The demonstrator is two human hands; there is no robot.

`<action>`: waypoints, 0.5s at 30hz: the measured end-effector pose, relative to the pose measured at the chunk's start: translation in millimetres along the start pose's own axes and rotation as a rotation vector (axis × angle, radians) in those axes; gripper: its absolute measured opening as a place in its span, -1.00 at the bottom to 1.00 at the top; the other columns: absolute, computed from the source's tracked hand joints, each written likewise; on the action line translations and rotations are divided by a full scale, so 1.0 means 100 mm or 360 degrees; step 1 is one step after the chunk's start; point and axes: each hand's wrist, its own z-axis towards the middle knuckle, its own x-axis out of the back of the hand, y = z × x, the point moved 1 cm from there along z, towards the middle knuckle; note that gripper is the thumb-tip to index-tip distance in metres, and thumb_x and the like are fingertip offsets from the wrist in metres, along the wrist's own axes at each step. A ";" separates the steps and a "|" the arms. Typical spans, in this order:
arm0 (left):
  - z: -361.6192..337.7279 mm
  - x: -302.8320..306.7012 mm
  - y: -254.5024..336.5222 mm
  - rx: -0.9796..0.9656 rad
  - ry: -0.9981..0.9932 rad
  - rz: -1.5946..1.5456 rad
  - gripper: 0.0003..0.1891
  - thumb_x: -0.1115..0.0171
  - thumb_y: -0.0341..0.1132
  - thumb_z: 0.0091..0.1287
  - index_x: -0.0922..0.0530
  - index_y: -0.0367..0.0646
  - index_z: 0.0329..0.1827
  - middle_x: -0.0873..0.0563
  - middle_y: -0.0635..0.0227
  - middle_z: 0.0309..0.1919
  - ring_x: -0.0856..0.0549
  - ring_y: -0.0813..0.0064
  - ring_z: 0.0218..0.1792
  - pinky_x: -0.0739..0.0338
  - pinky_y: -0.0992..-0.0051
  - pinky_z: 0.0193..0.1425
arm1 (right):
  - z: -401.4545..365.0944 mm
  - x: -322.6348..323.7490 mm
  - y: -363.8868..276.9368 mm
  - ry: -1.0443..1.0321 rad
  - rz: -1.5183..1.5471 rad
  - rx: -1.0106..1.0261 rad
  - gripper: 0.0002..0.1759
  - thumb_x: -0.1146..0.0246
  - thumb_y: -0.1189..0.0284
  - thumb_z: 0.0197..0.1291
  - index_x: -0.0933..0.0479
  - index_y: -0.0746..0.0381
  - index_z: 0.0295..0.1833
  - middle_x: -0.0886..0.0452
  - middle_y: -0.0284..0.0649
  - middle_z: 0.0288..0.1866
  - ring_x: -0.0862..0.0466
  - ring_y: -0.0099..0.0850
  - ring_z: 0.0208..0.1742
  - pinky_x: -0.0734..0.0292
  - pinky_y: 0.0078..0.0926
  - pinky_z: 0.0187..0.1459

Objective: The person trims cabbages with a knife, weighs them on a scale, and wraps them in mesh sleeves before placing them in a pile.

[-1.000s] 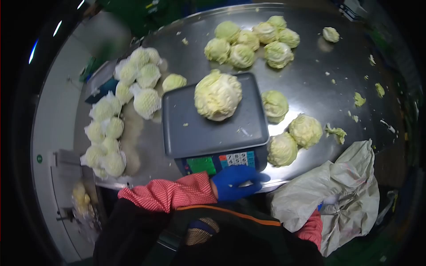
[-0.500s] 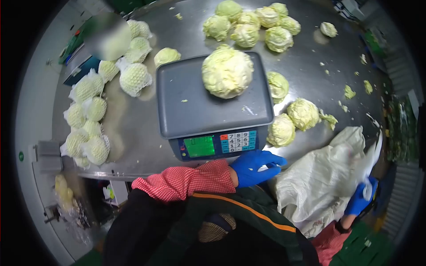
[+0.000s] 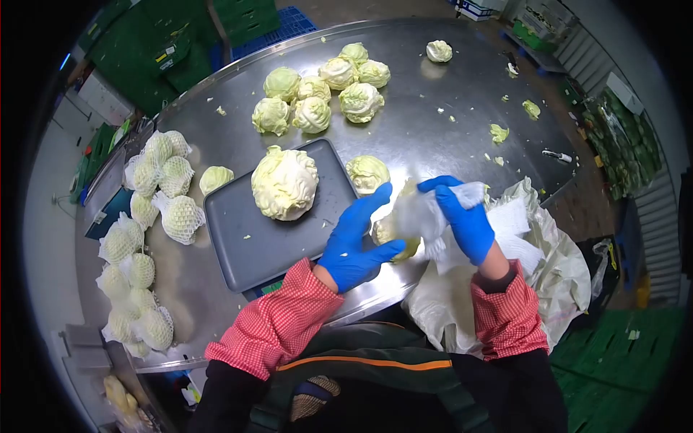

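Observation:
My left hand (image 3: 355, 242), in a blue glove, is open, thumb and fingers apart, beside the right edge of the grey scale tray (image 3: 249, 249). On that tray sits a large pale cabbage (image 3: 285, 184). My right hand (image 3: 465, 220), gloved too, pinches a white foam net sleeve (image 3: 431, 220) that is blurred by motion. Behind the sleeve a cabbage (image 3: 408, 250) is partly hidden. Another cabbage (image 3: 367, 174) lies just beyond my left fingertips. Below my right hand, a white woven sack (image 3: 567, 270) holds more white netting (image 3: 511, 220).
Cabbages in white foam nets (image 3: 130, 278) line the left side of the steel table (image 3: 404, 58). Several bare cabbages (image 3: 314, 88) are grouped at the back. Leaf scraps (image 3: 499, 133) and a marker-like object (image 3: 556, 155) lie at right. Green crates (image 3: 155, 54) stand beyond.
My right hand has come up from the sack with a net sleeve. My left hand has risen from before the scale and opened toward it. The camera view has shifted, and the scale appears turned.

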 end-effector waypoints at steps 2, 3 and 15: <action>0.09 -0.08 0.00 0.0073 -0.0208 -0.0092 -0.44 -0.38 -0.30 0.20 -0.42 -0.16 0.26 -0.57 0.32 0.03 -0.55 0.50 0.07 -0.45 0.47 0.11 | 0.01 -0.12 0.13 0.0032 0.0301 -0.0291 -0.56 -0.20 0.13 0.29 -0.51 0.31 0.02 -0.61 -0.29 -0.30 -0.60 -0.50 -0.22 -0.49 -0.59 -0.12; 0.12 -0.13 0.01 0.0111 -0.0308 -0.0138 -0.43 -0.40 -0.29 0.18 -0.41 -0.16 0.26 -0.56 0.32 0.06 -0.54 0.50 0.10 -0.45 0.47 0.12 | 0.01 -0.17 0.10 0.0031 0.0387 -0.0483 -0.55 -0.20 0.11 0.29 -0.50 0.30 -0.01 -0.59 -0.30 -0.32 -0.60 -0.49 -0.22 -0.49 -0.59 -0.11; 0.13 -0.25 -0.07 0.0955 -0.0029 -0.0913 -0.69 -0.19 -0.31 0.35 -0.47 -0.24 0.09 -0.63 0.30 -0.13 -0.61 0.53 -0.12 -0.55 0.51 -0.03 | 0.21 -0.46 0.32 0.0515 -0.0006 -0.0172 -0.69 -0.31 0.30 0.19 -0.49 0.25 -0.05 -0.63 -0.24 -0.24 -0.61 -0.47 -0.18 -0.50 -0.53 -0.09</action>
